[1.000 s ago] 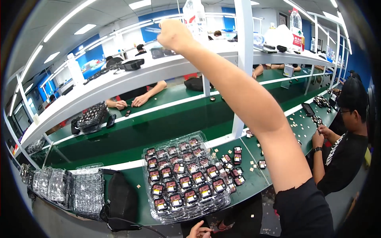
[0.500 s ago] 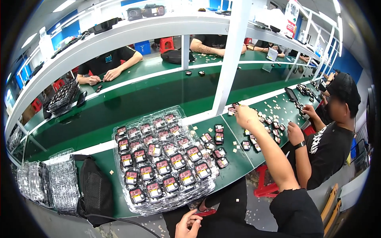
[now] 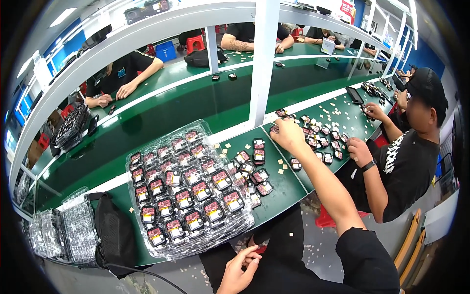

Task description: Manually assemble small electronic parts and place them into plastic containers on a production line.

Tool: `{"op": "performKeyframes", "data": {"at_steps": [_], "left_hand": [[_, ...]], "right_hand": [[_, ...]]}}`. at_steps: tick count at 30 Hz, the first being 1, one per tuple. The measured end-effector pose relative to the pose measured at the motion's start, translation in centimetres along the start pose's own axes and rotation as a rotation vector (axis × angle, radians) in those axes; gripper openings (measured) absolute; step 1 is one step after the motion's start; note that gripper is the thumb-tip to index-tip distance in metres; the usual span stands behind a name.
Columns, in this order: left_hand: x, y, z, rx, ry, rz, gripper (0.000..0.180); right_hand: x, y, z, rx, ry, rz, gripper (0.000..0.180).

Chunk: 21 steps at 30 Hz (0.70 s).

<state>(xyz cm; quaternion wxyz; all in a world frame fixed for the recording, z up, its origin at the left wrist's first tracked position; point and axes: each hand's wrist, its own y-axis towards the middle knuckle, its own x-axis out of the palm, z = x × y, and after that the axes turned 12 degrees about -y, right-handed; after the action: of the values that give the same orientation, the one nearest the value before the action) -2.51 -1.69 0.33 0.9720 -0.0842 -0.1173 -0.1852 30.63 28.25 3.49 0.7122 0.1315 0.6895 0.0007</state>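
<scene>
My right hand (image 3: 290,137) reaches over the green table, its fingers closed at the edge of a small black device (image 3: 274,129) with a red-and-white face. The fingers partly cover that device. Low in the view, my left hand (image 3: 241,271) rests above my lap, fingers loosely extended and thumb apart, holding nothing visible. In front of me a stack of clear plastic trays (image 3: 196,243) carries rows of similar devices (image 3: 200,190). Several loose devices (image 3: 259,156) lie between the trays and my right forearm.
A pile of devices (image 3: 323,139) and scattered pale square pieces lie to the right, beside a seated co-worker (image 3: 406,147). A black bag (image 3: 113,228) and stacked clear trays (image 3: 78,230) stand at left. A white post (image 3: 264,63) rises beyond my hand. Other people sit across the table.
The whole view has shifted, so the table and trays appear farther left. My right hand stays at the same spot by the device. The left hand's fingers have straightened slightly.
</scene>
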Motion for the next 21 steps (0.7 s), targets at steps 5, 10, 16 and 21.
{"op": "performKeyframes", "data": {"at_steps": [5,10,16,21], "left_hand": [[-0.1,0.7,-0.4,0.059,0.022,-0.024,0.051],[1.2,2.2,0.2,0.091,-0.299,-0.006,0.071],[1.9,4.5,0.6,0.028,-0.37,-0.108,0.083],[2.9,4.6,-1.0,-0.092,-0.418,-0.15,0.083]], "right_hand": [[-6.8,-9.5,-3.0,-0.103,0.233,0.173,0.045],[-10.4,-19.9,-4.1,-0.511,0.386,0.031,0.048],[-10.4,-24.1,-4.5,-0.784,0.314,-0.17,0.044],[-9.0,-25.6,-4.5,-0.834,0.221,-0.083,0.039]]}}
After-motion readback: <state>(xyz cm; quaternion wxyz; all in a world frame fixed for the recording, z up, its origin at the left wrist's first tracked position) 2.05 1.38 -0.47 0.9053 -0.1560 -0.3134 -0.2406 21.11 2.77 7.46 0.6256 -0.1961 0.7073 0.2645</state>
